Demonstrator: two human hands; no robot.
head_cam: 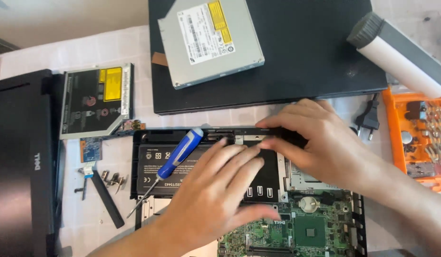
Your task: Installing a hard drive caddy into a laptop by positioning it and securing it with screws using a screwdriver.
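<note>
The left hand [215, 190] is lying open, fingers flat on the black battery [182, 164]. The right hand [320, 140] is pinching the laptop base's rear edge [230, 131] beyond it.

Person's own body, head view — two bare hands and forearms. Left hand [215, 190]: no glove, ring or watch; forearm bare to the lower frame edge, no sleeve showing. Right hand [320, 143]: likewise uncovered, nails short and unpainted; wrist and forearm bare to the right frame edge — no cuff, strap or jewellery in view. Fingers slender, knuckles and tendons faintly marked
</note>
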